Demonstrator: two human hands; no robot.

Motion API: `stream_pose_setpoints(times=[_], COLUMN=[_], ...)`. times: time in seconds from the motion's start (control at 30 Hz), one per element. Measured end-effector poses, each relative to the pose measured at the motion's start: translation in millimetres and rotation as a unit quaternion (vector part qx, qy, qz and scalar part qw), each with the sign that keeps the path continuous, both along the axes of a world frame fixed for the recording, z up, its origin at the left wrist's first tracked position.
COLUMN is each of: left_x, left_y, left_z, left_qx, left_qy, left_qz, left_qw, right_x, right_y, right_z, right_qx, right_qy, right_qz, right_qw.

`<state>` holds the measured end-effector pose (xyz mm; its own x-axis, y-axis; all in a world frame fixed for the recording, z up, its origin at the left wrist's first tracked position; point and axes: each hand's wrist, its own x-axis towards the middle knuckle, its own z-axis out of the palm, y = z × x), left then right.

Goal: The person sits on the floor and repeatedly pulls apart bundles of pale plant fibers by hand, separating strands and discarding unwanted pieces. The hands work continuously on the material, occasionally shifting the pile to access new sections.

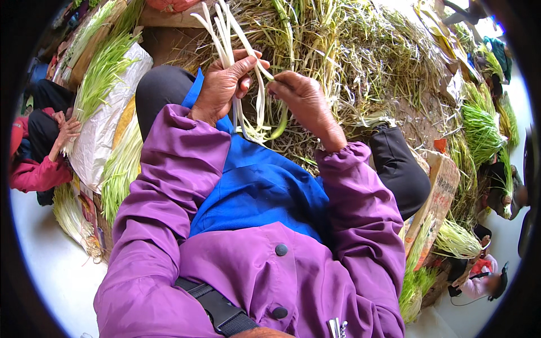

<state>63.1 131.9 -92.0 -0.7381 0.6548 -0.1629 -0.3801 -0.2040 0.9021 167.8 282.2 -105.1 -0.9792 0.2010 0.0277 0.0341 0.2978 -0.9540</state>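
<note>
My left hand (217, 88) grips several long white-stemmed allium stalks (226, 38), which look like garlic greens. Their pale stems stick up past the fingers, and the lower ends hang over my blue apron (258, 181). Between thumb and fingers, my right hand (306, 99) pinches a green part of one stalk (264, 72) beside the left fingertips. A curved yellow-green leaf (280, 124) dangles below the right hand. The right fingertips are partly hidden by the hand itself.
Cut leaves and straw (359, 55) are heaped on the ground ahead. Bundled greens (101, 80) and a white sack (95, 139) lie to the left. A wooden board (439, 190) stands by my right knee. People sit on both sides, one in a red sleeve (40, 171).
</note>
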Motion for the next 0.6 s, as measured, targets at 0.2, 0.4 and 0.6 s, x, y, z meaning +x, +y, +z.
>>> stream_pose_setpoints(times=[0.2, 0.4, 0.6], left_x=[6, 9, 12], left_y=[3, -4, -6], left_z=[-7, -4, -1], left_qx=[-0.020, -0.045, -0.085], left_qy=[0.037, 0.025, -0.012], left_qz=[-0.064, -0.168, -0.242], left_qw=[0.997, 0.984, 0.966], right_x=[14, 26, 63], right_y=[28, 131, 246], right_z=[33, 38, 61], right_qx=[-0.447, -0.456, -0.325], right_qy=[0.046, 0.228, 0.264], right_qz=[-0.043, -0.222, -0.406], right_qw=[0.892, 0.831, 0.813])
